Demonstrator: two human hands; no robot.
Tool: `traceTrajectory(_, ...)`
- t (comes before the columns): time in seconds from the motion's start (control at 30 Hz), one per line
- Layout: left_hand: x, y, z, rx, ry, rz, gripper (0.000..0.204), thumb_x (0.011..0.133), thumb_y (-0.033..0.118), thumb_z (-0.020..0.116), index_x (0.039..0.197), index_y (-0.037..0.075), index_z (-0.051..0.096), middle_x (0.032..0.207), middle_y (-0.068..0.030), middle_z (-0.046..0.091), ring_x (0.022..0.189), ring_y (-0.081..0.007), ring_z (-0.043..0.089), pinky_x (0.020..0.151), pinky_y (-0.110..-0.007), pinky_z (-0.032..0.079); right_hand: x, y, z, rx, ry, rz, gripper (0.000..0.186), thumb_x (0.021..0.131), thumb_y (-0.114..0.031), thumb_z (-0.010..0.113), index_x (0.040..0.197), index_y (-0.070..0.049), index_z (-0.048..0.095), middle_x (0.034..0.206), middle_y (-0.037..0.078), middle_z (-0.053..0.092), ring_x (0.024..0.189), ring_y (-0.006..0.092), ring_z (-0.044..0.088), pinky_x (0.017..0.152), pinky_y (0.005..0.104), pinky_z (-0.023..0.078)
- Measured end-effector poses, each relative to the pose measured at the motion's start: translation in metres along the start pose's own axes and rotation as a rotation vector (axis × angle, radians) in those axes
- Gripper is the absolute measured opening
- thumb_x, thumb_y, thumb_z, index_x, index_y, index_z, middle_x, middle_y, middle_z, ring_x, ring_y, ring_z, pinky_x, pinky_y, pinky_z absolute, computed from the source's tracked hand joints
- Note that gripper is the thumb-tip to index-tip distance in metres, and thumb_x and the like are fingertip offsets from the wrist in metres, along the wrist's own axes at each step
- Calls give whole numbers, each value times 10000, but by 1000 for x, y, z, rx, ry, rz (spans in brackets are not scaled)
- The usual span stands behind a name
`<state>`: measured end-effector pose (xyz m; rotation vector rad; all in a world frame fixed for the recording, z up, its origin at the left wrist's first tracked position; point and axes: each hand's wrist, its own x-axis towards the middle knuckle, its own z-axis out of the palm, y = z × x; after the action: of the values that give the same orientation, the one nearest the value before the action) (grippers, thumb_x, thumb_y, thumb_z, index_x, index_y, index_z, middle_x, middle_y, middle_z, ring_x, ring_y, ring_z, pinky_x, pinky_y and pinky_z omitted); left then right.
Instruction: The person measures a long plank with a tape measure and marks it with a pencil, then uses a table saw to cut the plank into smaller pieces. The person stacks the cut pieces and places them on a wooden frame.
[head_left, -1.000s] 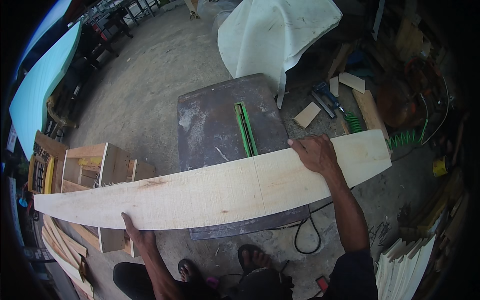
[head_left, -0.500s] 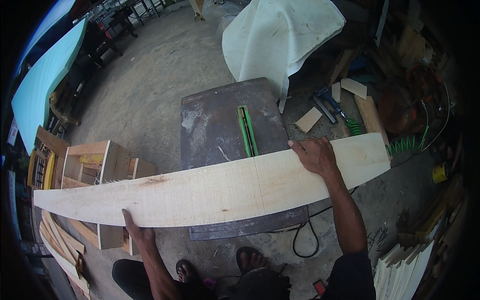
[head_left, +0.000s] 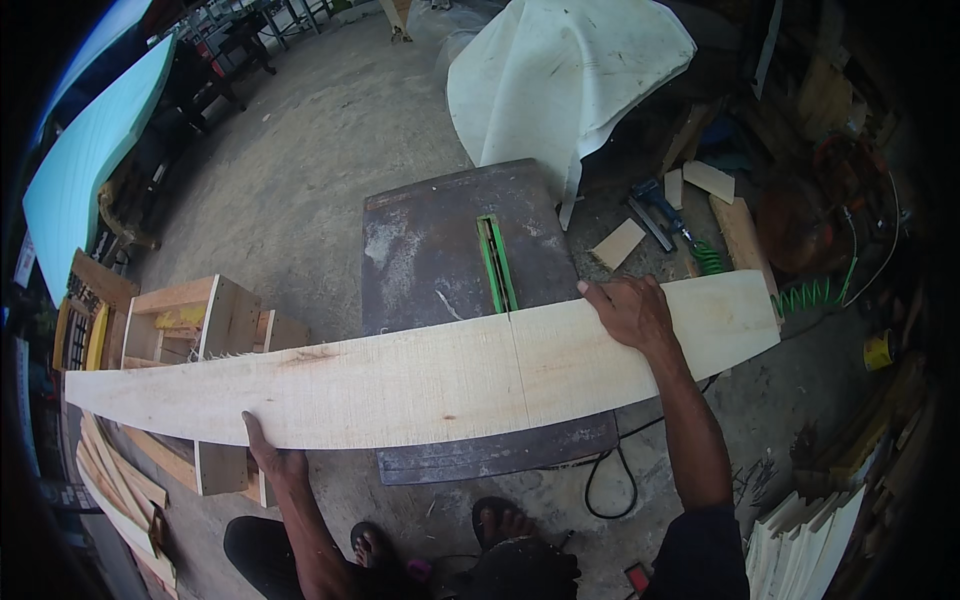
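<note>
A long pale wooden board [head_left: 400,385] lies across the table saw top [head_left: 425,255], overhanging it on both sides. A thin line crosses the board, roughly level with the green-edged blade slot [head_left: 494,262]. My left hand [head_left: 275,455] grips the near edge towards the board's left end, thumb on top and fingers hidden underneath. My right hand [head_left: 632,312] is closed over the far edge on the right part, its thumb on the upper face. The board hides the near end of the slot.
Wooden box frames [head_left: 225,320] stand at the left beside loose wood strips [head_left: 120,465]. On the right floor are a blue nail gun [head_left: 655,205] with a green coiled hose [head_left: 710,257], wood offcuts [head_left: 620,243] and a black cable [head_left: 590,490]. A white sheet [head_left: 540,80] drapes behind the saw.
The board's left end has shifted slightly up in the picture, along with my left hand. My right hand keeps its grip in nearly the same place.
</note>
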<state>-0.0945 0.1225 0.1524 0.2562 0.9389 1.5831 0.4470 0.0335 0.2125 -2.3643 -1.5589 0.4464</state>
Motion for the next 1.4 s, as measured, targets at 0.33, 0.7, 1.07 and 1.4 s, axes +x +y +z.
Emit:
traceTrajectory(0.33, 1, -2, 4, 10, 7, 9, 641, 1042, 378, 607, 1531, 35, 372, 1490, -177, 511, 1351, -346, 525, 1129, -523, 467, 12, 5, 6, -29, 58, -39, 605, 1054, -521, 463, 854, -47, 782, 759, 186, 704, 775, 342, 673, 946, 484, 431)
traceTrajectory(0.7, 7, -3, 4, 6, 22, 10, 655, 1024, 342, 647, 1528, 30, 370, 1475, -183, 518, 1336, -348, 538, 1118, -524, 482, 24, 5, 6, -22, 27, -21, 605, 1051, -531, 448, 897, -54, 785, 812, 185, 724, 830, 352, 684, 989, 476, 427)
traceTrajectory(1.07, 13, -5, 7, 13, 7, 25, 648, 1032, 337, 635, 1527, 19, 363, 1473, -191, 517, 1340, -349, 533, 1125, -519, 477, 33, 1, 3, -27, 30, -49, 614, 1055, -522, 440, 873, -44, 781, 806, 186, 720, 828, 364, 686, 976, 486, 422)
traceTrajectory(1.4, 15, -7, 13, 15, 14, 13, 646, 1039, 340, 620, 1529, 13, 356, 1477, -195, 518, 1334, -349, 545, 1110, -513, 496, 36, 1, 2, -24, 55, -58, 611, 1055, -519, 452, 875, -39, 786, 800, 182, 723, 808, 357, 686, 958, 483, 441)
